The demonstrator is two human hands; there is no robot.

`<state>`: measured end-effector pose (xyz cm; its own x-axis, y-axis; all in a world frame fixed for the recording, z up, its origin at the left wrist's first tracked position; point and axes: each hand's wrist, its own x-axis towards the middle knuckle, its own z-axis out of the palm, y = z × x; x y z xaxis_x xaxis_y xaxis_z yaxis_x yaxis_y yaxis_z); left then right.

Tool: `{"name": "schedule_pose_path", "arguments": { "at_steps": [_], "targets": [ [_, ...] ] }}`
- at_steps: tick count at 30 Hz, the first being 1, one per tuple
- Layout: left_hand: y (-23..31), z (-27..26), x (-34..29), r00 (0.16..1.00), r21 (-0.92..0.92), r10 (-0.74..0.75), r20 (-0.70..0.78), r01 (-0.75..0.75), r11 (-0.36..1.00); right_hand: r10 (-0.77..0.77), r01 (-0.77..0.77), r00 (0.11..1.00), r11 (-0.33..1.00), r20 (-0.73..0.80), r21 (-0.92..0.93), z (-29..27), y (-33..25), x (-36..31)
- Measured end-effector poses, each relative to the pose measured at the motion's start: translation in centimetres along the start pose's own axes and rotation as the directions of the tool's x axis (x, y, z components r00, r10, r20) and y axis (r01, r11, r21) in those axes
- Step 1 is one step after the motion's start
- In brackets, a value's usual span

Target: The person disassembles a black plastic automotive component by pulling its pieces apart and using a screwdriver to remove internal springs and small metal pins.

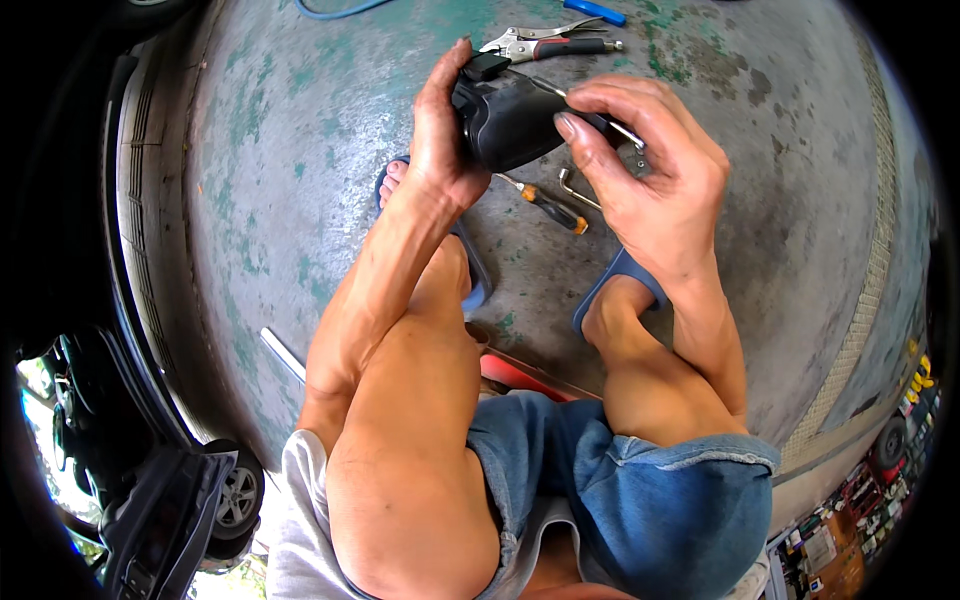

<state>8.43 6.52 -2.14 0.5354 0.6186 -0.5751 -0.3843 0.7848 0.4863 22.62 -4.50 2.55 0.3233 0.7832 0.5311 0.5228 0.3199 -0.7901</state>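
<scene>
My left hand (440, 130) grips a black moulded plastic part (510, 120) from its left side, thumb up near a small black tab at its top. My right hand (650, 170) closes on the part's right side, and a thin metal rod or tool (628, 135) runs under its fingers across the part. Both hands hold it above the worn concrete floor (300, 150), over my knees. On the floor just beneath lie a screwdriver with an orange and black handle (552, 208) and a small bent hex key (575, 190).
Locking pliers with a red grip (545, 45) and a blue-handled tool (595, 12) lie farther ahead. A blue hose (335, 12) curves at the top. My feet in blue sandals (615, 285) rest on the floor. A dark vehicle body (90, 250) borders the left. A red stool edge (520, 375) shows under my legs.
</scene>
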Motion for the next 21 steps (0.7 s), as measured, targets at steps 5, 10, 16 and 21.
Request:
{"name": "schedule_pose_path", "arguments": {
  "at_steps": [5, 10, 16, 21],
  "targets": [
    [-0.4, 1.6, -0.8, 1.0, 0.09, 0.017, 0.007, -0.017, 0.996, -0.04, 0.046, 0.998, 0.991, 0.051, -0.123, 0.6, 0.5, 0.5],
    [-0.5, 2.1, -1.3, 0.999, 0.092, 0.025, 0.025, -0.027, 0.995, 0.011, -0.006, 0.999, 0.994, 0.049, -0.113, 1.0, 0.7, 0.1],
    [-1.2, 1.9, -1.1, 0.995, 0.122, 0.092, 0.039, -0.097, 0.988, 0.005, 0.004, 0.999, 0.981, 0.043, -0.191, 1.2, 0.9, -0.2],
    [-2.0, 1.1, -0.3, 0.986, 0.157, 0.164, 0.021, -0.165, 0.974, 0.002, -0.004, 1.0, 0.972, -0.007, -0.233, 2.0, 1.2, -0.4]
  ]
}}
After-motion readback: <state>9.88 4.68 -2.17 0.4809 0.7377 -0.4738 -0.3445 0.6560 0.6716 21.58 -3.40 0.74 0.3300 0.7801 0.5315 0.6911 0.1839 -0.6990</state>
